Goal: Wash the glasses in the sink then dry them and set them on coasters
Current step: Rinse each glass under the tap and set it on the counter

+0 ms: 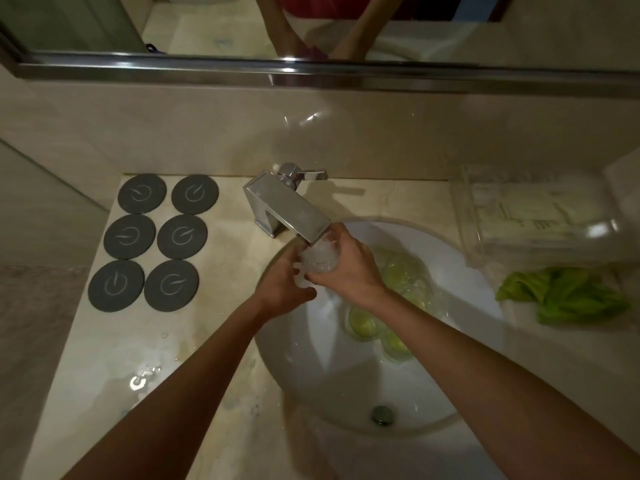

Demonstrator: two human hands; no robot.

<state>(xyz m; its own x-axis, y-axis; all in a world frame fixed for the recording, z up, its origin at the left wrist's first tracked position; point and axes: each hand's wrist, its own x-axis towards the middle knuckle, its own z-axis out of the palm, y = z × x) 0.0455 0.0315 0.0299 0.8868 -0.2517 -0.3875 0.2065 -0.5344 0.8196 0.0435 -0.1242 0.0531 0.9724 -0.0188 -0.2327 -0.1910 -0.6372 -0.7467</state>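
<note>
A clear glass (pixel 318 259) is held right under the spout of the chrome tap (pixel 287 206), and water foams white inside it. My right hand (pixel 349 268) wraps around its right side. My left hand (pixel 284 289) holds it from below and the left. Several more glasses (pixel 398 275) with a greenish tint lie in the white sink (pixel 464 271), to the right of my hands. Several dark round coasters (pixel 156 237), all bare, lie in two columns on the counter to the left. A crumpled green cloth (pixel 568 294) lies on the counter to the right of the sink.
A clear plastic box (pixel 526 216) holding papers stands at the back right. Water is puddled on the counter (pixel 145 379) front left of the sink. The drain (pixel 382 414) sits at the sink's near side. A mirror edge (pixel 311 72) runs along the wall above.
</note>
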